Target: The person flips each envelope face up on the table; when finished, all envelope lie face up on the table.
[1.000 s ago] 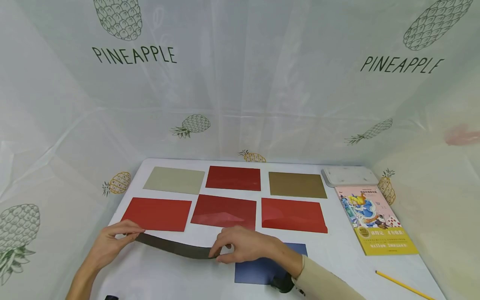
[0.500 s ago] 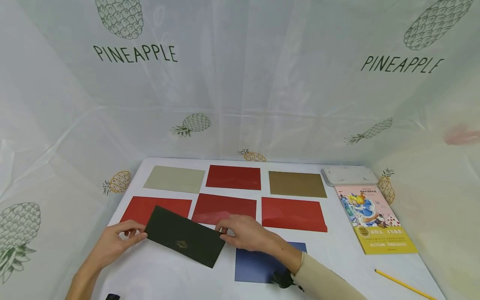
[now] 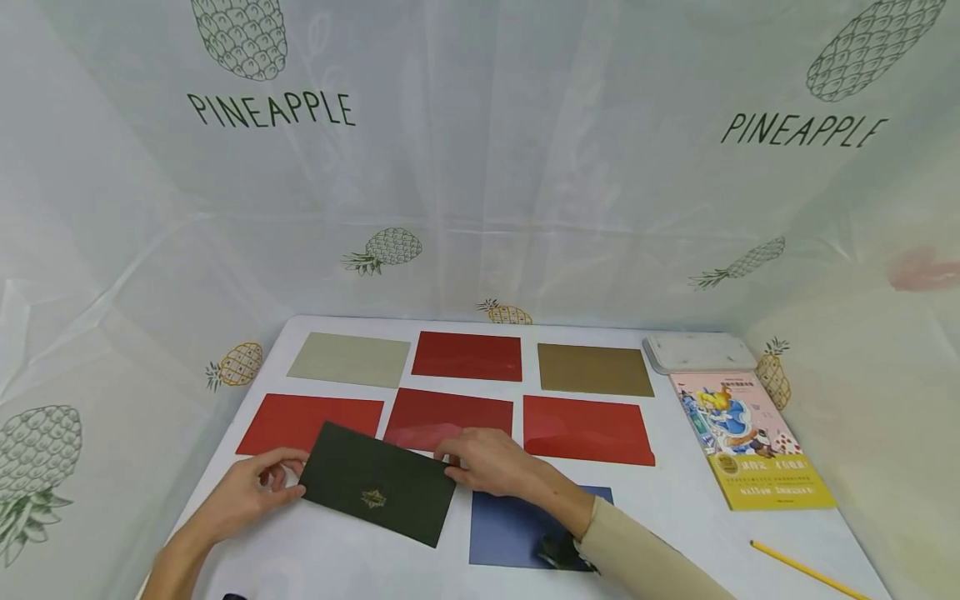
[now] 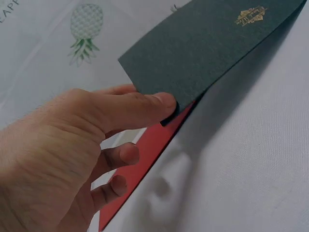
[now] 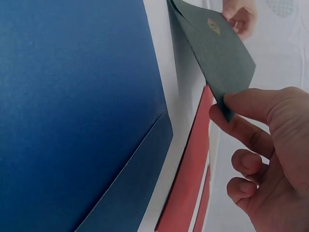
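Note:
A dark green envelope [image 3: 378,483] with a small gold emblem is held tilted above the near left part of the table. My left hand [image 3: 251,496] pinches its left end between thumb and fingers; in the left wrist view the thumb lies over the emblem side. At the upper right corner my right hand [image 3: 487,462] pinches it with thumb and forefinger, the other fingers curled loosely, as the right wrist view shows. Under my right forearm lies a blue envelope [image 3: 502,537], partly covered; its flap [image 5: 130,179] shows in the right wrist view.
Behind the hands lie red envelopes [image 3: 588,429] in a row, one [image 3: 300,421] partly covered by the green one. A beige [image 3: 348,360], a red [image 3: 467,356] and a brown envelope [image 3: 596,369] lie farther back. At right are a book [image 3: 750,442], a white case [image 3: 701,352] and a yellow pencil [image 3: 806,569].
The green envelope has turned from edge-on to show its emblem face, then shifted slightly right and nearer. Both hands keep their pinch on it. The other envelopes stay put.

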### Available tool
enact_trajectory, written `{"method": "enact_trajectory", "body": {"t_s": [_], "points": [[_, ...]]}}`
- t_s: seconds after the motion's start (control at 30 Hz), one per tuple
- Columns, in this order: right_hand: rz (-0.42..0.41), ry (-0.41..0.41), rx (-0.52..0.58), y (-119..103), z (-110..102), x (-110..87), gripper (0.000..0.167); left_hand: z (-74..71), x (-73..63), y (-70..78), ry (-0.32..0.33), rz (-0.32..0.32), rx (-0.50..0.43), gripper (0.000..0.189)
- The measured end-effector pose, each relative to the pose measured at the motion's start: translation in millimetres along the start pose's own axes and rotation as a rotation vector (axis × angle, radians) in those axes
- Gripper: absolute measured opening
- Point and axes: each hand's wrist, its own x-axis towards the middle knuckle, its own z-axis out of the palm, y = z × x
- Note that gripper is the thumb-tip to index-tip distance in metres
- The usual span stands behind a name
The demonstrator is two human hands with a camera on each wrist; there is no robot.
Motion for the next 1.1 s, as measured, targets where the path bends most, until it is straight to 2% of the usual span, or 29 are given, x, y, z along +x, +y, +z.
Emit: {"method": "enact_trajectory", "body": {"t_s": [0.13,0.3,0.43,0.63,0.83,1.1], "points": [[-0.009,-0.012,-0.02,0.7,2.2,4.7,0.023,0.4,2.4,0.5,-0.023,0.01,0.008,0.054],[-0.026,-0.026,-0.042,0.7,3.8,9.7,0.02,1.7,4.0,3.4,-0.054,-0.021,0.024,0.077],[-0.03,-0.043,-0.053,0.2,5.2,11.9,0.019,2.9,5.1,4.1,-0.089,-0.026,0.017,0.084],[-0.02,-0.052,-0.089,-1.5,8.1,12.7,0.019,4.6,4.1,3.8,-0.115,-0.012,0.027,0.077],[-0.022,-0.068,-0.095,-3.7,13.1,12.9,0.019,6.8,5.0,1.8,-0.126,0.011,0.05,0.054],[-0.046,-0.118,-0.027,-3.2,12.2,10.9,0.022,9.0,8.3,2.0,-0.133,0.024,0.106,0.04]]}}
